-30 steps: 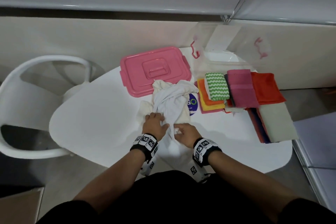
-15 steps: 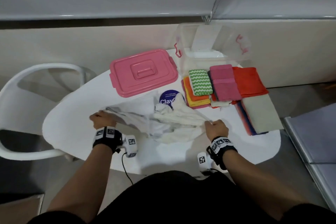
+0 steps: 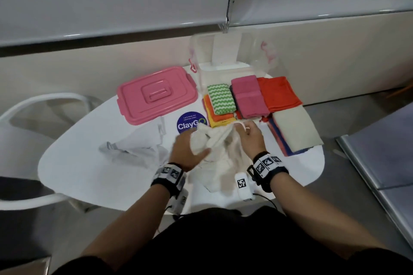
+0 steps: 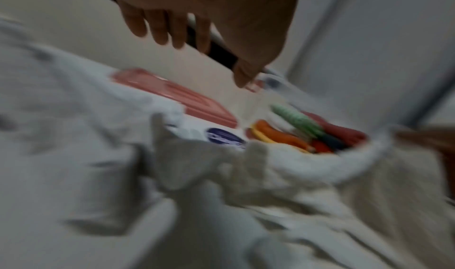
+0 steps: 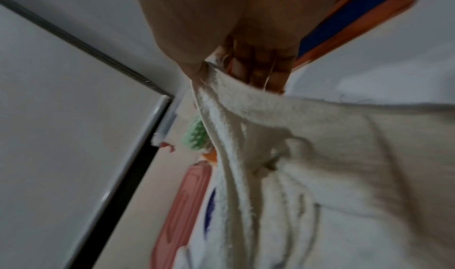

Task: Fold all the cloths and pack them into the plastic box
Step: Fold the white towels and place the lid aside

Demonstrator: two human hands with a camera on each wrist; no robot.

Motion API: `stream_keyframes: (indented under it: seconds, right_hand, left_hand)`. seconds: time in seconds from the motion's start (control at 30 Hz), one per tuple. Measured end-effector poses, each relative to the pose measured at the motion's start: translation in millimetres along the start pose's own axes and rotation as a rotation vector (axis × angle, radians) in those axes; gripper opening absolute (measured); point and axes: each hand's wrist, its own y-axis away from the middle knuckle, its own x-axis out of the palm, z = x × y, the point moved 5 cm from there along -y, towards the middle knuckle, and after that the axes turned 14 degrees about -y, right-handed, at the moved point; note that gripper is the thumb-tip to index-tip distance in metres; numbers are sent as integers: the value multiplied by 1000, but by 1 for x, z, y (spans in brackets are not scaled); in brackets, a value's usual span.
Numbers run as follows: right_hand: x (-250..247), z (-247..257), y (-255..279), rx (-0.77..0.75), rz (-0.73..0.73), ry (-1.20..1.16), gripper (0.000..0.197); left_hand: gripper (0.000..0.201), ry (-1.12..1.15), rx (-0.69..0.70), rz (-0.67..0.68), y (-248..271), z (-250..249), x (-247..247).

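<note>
Towel (image 3: 220, 158), cream and crumpled, lay on the table (image 3: 89, 163) near its front edge, between both hands. Right hand (image 3: 251, 138) pinched its far corner; left hand (image 3: 187, 152) hovered over the bunched left side, fingers spread and gripping nothing, nearer the loose corner it probably needed.

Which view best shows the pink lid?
The head view: the whole pink lid lies sharp on the table, handle up. The left wrist view shows it blurred; the right wrist view shows only an edge beside the cream cloth.
</note>
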Motion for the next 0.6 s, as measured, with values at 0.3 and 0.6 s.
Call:
stream_keyframes:
  seconds: [0.3,0.6]
  right_hand:
    - [-37,110,-2,-302,56,-264,18]
    - [-110,130,0,-362,-101,-394,15]
  left_hand:
    - [20,144,-45,-195,-40,-81,-44]
    - [20,87,-293,-723,-44,-67,-176]
